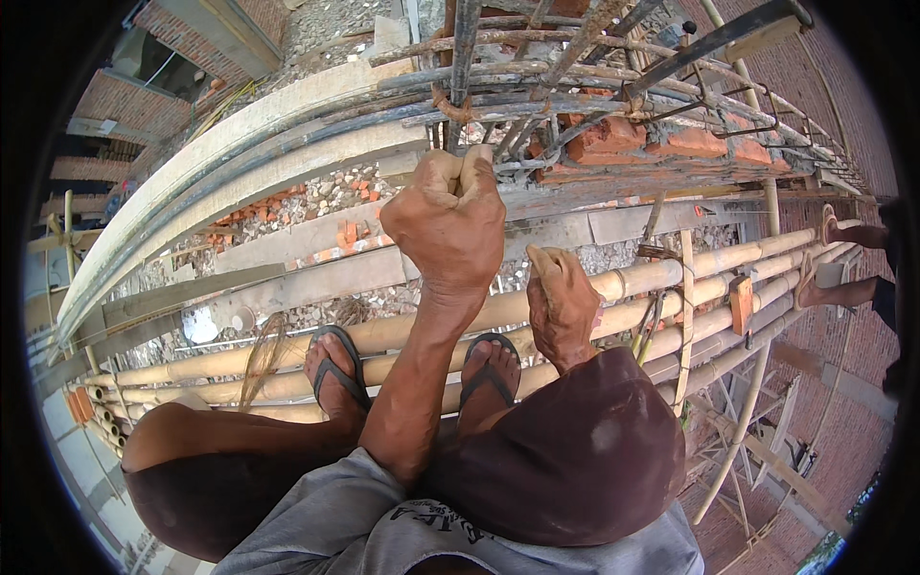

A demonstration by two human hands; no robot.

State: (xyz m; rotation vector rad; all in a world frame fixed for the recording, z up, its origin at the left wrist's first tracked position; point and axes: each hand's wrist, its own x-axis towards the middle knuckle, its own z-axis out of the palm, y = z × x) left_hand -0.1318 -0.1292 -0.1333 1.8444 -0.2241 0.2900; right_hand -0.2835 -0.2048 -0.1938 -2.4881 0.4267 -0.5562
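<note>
My left hand (446, 216) is raised in a fist at the near side of a bundle of steel reinforcing bars (537, 101). Its fingertips point away from me, beside an upright bar (465, 57), and whatever they pinch is hidden. A rusty bent piece of steel (450, 105) sits on the bars just beyond the knuckles. Lower and to the right, in front of my right knee, my right hand (563, 297) is closed with its thumb pressed on the curled fingers. Anything inside it cannot be made out.
I squat in flip-flops on a bamboo-pole platform (623, 283). Behind the bars runs a course of orange bricks (613, 144) in mortar. Rubble (287, 206) lies below at the left. Another person's feet (824, 268) stand on the poles at far right, near a loose brick (741, 305).
</note>
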